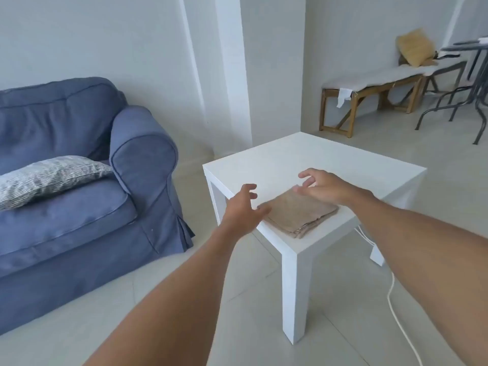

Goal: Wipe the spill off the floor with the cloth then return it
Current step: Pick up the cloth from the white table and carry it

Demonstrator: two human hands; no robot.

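Observation:
A folded beige cloth (pixel 298 214) lies near the front corner of a small white square table (pixel 311 157). My left hand (pixel 244 208) hovers at the cloth's left edge, fingers spread, its thumb just over the cloth's corner. My right hand (pixel 320 186) is above the cloth's far right side, fingers apart and curled, holding nothing. No spill shows on the pale tiled floor (pixel 243 299) in this view.
A blue sofa (pixel 87 186) with a patterned cushion (pixel 50 178) stands to the left. A white cable (pixel 390 294) runs over the floor right of the table. A wooden bench (pixel 369 88) and dark metal furniture (pixel 470 75) stand at the back right.

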